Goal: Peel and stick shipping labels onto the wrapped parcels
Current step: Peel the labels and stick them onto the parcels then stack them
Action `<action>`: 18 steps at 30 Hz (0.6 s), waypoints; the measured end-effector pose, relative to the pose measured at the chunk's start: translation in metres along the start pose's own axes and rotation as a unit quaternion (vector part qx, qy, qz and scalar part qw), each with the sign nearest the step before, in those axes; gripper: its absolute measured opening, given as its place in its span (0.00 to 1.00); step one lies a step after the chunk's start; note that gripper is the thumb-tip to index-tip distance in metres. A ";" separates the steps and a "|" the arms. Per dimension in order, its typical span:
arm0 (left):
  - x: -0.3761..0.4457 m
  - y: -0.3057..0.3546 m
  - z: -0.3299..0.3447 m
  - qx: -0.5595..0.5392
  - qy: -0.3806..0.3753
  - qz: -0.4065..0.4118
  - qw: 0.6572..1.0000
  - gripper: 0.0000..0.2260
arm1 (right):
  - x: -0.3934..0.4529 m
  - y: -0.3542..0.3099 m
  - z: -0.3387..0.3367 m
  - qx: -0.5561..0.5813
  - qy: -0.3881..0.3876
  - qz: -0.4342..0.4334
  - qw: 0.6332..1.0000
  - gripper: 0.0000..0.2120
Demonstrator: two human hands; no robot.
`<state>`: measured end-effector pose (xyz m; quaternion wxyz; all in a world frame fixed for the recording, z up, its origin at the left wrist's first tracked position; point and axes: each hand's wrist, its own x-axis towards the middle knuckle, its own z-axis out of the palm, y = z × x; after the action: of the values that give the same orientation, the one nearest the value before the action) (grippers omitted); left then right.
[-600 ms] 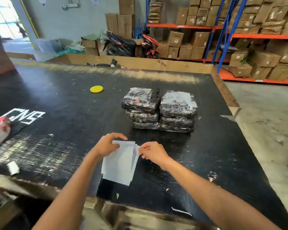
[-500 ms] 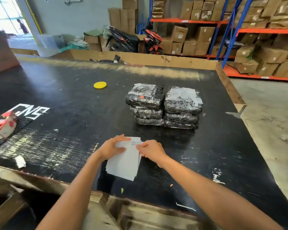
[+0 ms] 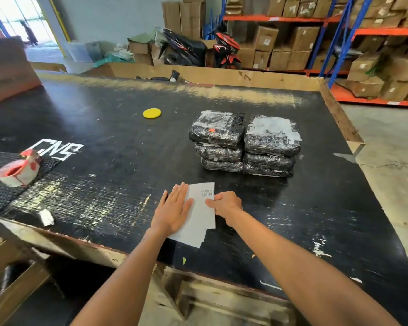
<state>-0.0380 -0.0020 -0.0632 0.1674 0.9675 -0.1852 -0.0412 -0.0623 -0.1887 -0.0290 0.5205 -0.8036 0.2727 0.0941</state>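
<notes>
A small stack of white shipping labels [image 3: 199, 220] lies flat on the black table [image 3: 108, 147] near its front edge. My left hand [image 3: 173, 211] presses on the stack's left side with straight fingers. My right hand [image 3: 224, 204] pinches the right edge of the top label, just below its barcode. Beyond the labels stand two piles of black wrapped parcels [image 3: 244, 144], three high each, side by side. The right pile's top parcel carries a white sheet.
A red-and-white tape roll [image 3: 18, 171] sits on a black mat at the left. A yellow disc [image 3: 152, 113] lies farther back. A paper scrap [image 3: 46, 217] rests near the front left edge. Shelves of cardboard boxes [image 3: 292, 38] and a parked scooter [image 3: 225, 50] stand behind the table.
The labels went from held up in both hands to lying flat on the table. My left hand flattened onto them; my right hand moved to the top label's right edge.
</notes>
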 end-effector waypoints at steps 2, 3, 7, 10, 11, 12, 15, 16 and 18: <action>0.001 -0.001 -0.001 -0.008 0.001 -0.003 1.000 0.26 | 0.001 0.001 -0.002 0.002 -0.007 -0.014 1.000 0.11; 0.002 -0.001 -0.002 -0.016 0.003 -0.006 1.000 0.25 | 0.002 0.003 -0.003 0.000 -0.009 -0.024 1.000 0.13; 0.002 -0.002 -0.003 -0.007 0.010 0.003 1.000 0.23 | 0.003 0.004 -0.010 -0.014 -0.018 -0.049 0.999 0.12; 0.002 -0.003 -0.002 0.012 0.008 0.005 1.000 0.24 | 0.000 0.006 -0.022 -0.021 -0.008 -0.068 0.997 0.12; 0.002 -0.002 -0.002 0.011 0.004 0.003 1.000 0.23 | 0.001 0.008 -0.027 -0.014 -0.005 -0.071 0.997 0.11; 0.004 0.000 -0.004 0.002 -0.003 -0.005 1.000 0.23 | 0.002 0.010 -0.035 -0.005 -0.006 -0.070 0.998 0.09; 0.013 0.013 -0.017 -0.019 0.003 -0.052 0.998 0.24 | 0.005 0.015 -0.059 0.073 -0.040 -0.059 0.995 0.02; 0.017 0.021 -0.022 -0.010 0.031 -0.057 0.998 0.25 | 0.004 0.015 -0.067 0.102 -0.052 -0.055 0.992 0.05; 0.025 0.042 -0.032 -0.055 0.111 -0.049 0.991 0.23 | 0.001 0.016 -0.083 0.152 -0.070 -0.064 0.984 0.08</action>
<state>-0.0249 -0.0381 -0.0193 0.2375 0.9634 -0.1148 0.0484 -0.0815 -0.2677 -0.0054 0.6592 -0.7224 0.1951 0.0743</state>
